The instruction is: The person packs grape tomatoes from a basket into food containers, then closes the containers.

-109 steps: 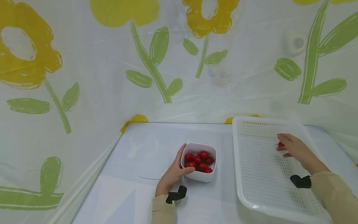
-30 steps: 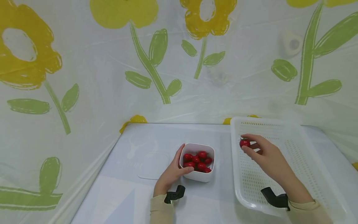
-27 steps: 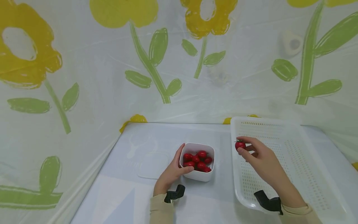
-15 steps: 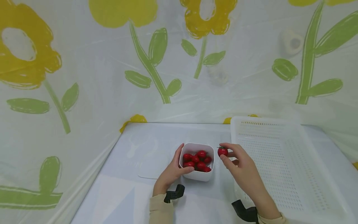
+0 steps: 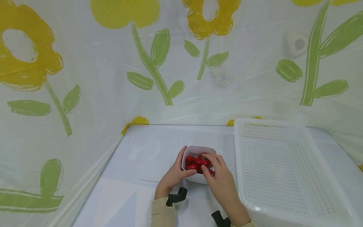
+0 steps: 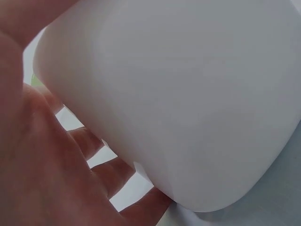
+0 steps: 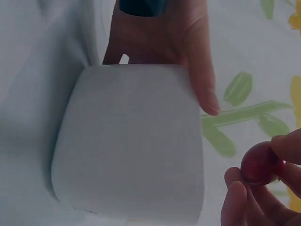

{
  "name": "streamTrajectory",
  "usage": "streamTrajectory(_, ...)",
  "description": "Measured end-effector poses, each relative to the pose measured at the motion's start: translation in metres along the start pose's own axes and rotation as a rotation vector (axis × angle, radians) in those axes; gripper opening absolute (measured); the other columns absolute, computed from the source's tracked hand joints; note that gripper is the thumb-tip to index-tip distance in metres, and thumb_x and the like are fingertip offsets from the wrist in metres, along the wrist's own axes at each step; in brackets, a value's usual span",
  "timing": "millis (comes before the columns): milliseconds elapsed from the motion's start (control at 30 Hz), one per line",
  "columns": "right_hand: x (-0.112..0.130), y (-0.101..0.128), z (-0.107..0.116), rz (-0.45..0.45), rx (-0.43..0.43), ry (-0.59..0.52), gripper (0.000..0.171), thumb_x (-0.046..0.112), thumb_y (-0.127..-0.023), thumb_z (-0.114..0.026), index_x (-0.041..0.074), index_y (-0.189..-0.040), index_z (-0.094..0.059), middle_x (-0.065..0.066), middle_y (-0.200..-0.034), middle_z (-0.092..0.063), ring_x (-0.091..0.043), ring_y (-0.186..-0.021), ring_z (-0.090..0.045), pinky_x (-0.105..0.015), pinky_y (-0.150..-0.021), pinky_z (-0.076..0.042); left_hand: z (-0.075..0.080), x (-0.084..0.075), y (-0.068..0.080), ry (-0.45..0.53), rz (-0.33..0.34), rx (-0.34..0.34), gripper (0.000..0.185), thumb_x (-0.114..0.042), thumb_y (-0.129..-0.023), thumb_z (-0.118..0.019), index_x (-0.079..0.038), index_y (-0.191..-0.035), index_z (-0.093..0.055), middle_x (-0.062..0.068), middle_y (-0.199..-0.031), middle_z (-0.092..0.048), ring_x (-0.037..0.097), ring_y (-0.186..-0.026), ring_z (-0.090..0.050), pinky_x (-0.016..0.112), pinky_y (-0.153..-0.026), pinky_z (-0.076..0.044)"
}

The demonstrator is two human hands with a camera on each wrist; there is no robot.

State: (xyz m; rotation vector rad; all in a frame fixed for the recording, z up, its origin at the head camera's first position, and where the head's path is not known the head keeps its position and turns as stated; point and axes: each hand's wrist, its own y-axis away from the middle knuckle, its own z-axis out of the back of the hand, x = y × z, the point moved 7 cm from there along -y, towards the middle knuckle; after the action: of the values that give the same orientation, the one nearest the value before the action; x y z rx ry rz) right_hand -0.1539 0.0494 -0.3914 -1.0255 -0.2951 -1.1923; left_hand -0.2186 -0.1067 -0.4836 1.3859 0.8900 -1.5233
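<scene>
A small white square bowl (image 5: 195,149) stands on the table and holds several red cherry tomatoes (image 5: 191,160). My left hand (image 5: 173,175) grips the bowl's left side, thumb over the rim; in the left wrist view the bowl (image 6: 188,94) fills the frame against my palm. My right hand (image 5: 216,173) reaches over the bowl from the right and pinches one cherry tomato (image 7: 260,163) in its fingertips just above the others. The right wrist view shows the bowl (image 7: 131,141) from outside with the left hand (image 7: 188,52) behind it.
A large white perforated basket (image 5: 283,167) lies to the right of the bowl with nothing in it. A flat white lid (image 5: 155,167) lies left of the bowl. Flower-printed plastic sheeting (image 5: 113,78) walls the table at the back and left.
My right hand picked a cherry tomato out of the basket and carried it left, from over the basket to above the bowl. The left hand kept its hold on the bowl.
</scene>
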Motion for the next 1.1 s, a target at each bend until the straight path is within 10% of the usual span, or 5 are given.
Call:
streamTrajectory(900, -0.023, 0.005, -0.026, 0.017, -0.067, 0.213, 0.044, 0.016, -0.073, -0.072, 0.018, -0.115, -0.057, -0.001, -0.108, -0.050, -0.006, -0.062, -0.052, -0.019, -0.054, -0.047, -0.005, -0.028, 0.014, 0.018, 0.013, 0.027, 0.088, -0.021, -0.080, -0.065, -0.030, -0.143, -0.004, 0.002, -0.144, -0.018, 0.025, -0.128, -0.021, 0.046, -0.098, -0.030)
streamTrajectory(1100, -0.019, 0.007, -0.021, 0.036, -0.127, 0.126, 0.038, 0.011, -0.076, -0.068, 0.017, -0.112, -0.059, 0.001, -0.109, -0.049, -0.002, -0.065, -0.049, -0.017, -0.052, -0.045, 0.014, -0.013, 0.006, 0.024, -0.035, -0.101, 0.072, -0.026, -0.084, -0.061, -0.038, -0.140, -0.016, -0.002, -0.145, -0.022, 0.027, -0.130, -0.023, 0.050, -0.098, -0.029)
